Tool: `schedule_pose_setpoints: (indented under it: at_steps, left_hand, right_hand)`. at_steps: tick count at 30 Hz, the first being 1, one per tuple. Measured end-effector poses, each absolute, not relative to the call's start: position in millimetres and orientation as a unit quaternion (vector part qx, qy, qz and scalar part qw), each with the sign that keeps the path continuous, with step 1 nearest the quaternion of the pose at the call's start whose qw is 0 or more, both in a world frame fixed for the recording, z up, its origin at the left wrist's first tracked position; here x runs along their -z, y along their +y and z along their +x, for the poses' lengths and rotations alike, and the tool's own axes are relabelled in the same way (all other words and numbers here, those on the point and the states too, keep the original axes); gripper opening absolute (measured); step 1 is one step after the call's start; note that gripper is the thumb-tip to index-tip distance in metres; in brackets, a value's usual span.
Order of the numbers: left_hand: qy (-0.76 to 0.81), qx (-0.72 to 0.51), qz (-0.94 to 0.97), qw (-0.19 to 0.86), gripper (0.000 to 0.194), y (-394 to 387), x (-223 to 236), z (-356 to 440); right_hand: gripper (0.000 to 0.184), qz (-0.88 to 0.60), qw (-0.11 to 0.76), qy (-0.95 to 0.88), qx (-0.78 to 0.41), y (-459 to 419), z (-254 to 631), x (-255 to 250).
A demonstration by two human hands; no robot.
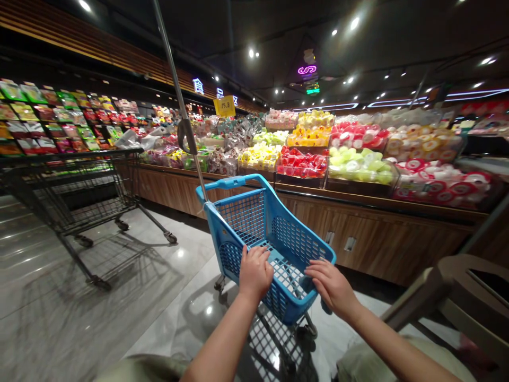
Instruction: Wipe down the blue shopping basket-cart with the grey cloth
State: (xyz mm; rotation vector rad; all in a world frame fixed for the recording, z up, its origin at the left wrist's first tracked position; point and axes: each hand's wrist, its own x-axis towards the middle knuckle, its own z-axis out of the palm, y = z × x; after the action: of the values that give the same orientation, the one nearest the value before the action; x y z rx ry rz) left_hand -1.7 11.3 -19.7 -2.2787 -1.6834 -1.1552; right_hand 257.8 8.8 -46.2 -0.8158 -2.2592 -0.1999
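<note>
A small blue plastic shopping cart [292,225] with a mesh basket stands right in front of me on the floor. My left hand [255,269] is closed over the top rim of its near left side. On the right, my right hand [329,286] wraps its fingers over the rim at the near right corner, the thumb side hidden. The basket bottom shows through the mesh with nothing lying on it that I can make out. From the far left corner of the cart rises a long metal pole [173,61] with a dark clip.
A large dark metal cart [87,201] stands at the left. Along the far side runs a wood-fronted display [246,193] with bins of colourful packaged goods [302,159]. Hanging packets [51,119] line the back left. A brown chair-like object [469,286] is close by at the right.
</note>
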Motion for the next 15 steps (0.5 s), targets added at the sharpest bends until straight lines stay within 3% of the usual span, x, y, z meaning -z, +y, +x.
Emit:
schedule_pose_setpoints:
  at_steps: [7, 15]
  left_hand:
    - [-0.545, 0.373, -0.749, 0.049, 0.037, 10, 20, -4]
    - [-0.537, 0.368, -0.757, 0.054, 0.036, 9, 20, -4]
  right_hand:
    - [0.033, -0.286, 0.367, -0.881, 0.086, -35, 212, 49]
    - [0.026, -0.271, 0.314, -0.903, 0.111, -18, 230, 47]
